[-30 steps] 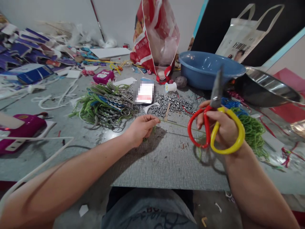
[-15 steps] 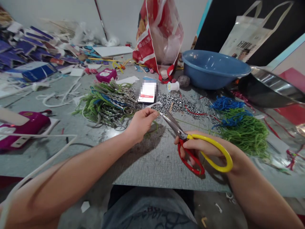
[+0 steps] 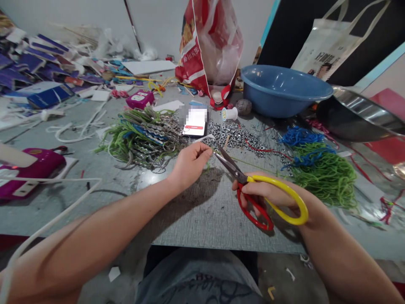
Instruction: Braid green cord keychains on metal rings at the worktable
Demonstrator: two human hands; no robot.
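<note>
My right hand [image 3: 268, 196] grips scissors [image 3: 253, 188] with one red and one yellow handle loop. The blades point up and left, their tips close to my left fingertips. My left hand [image 3: 190, 162] is closed in a pinch on a thin green string [image 3: 249, 162] that runs right across the grey table [image 3: 202, 219] toward a heap of green and blue yarn [image 3: 319, 169]. Behind the hands lies a spread of small metal nuts [image 3: 236, 136].
A pile of finished green cords with metal rings [image 3: 144, 135] lies left of centre, a phone [image 3: 195, 122] behind my left hand. A blue basin [image 3: 283, 89], steel bowl [image 3: 360, 116], red plastic bag [image 3: 209, 46] and thread spool [image 3: 230, 114] stand at the back. Purple boxes clutter the far left.
My right hand has swung the scissors down from upright to point at my left fingertips. In the last half second the blades stay by the string and barely move.
</note>
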